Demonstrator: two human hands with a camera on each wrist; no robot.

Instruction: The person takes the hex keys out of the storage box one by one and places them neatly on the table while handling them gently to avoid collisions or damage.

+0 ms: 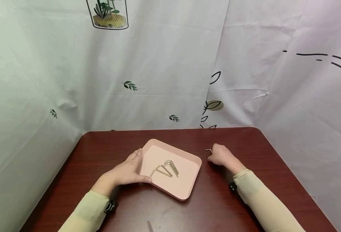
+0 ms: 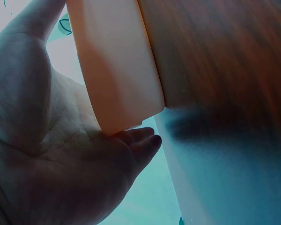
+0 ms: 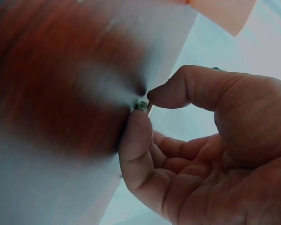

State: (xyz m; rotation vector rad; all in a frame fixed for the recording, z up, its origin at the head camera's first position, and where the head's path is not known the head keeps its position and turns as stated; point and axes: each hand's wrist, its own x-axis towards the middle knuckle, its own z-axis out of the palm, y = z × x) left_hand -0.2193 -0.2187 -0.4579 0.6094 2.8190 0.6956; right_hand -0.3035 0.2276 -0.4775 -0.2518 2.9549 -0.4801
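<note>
A pink tray (image 1: 185,155) lies turned at an angle on the table, with several brass-coloured hex keys (image 1: 170,167) loosely grouped inside. My left hand (image 1: 127,170) rests around its left corner, fingers extended along one side and thumb lying along the near rim. In the left wrist view, the tray wall (image 2: 117,61) sits between thumb and fingers. To the right of the tray, my right hand (image 1: 222,158) pinches another hex key (image 1: 208,150) close over the table. Its hexagonal end (image 3: 142,106) shows between thumb and forefinger; the rest is mostly hidden.
The dark red wooden table (image 1: 124,141) has rounded far corners. White patterned cloth (image 1: 159,64) hangs behind it and along both sides. Dark straps with small devices circle both wrists.
</note>
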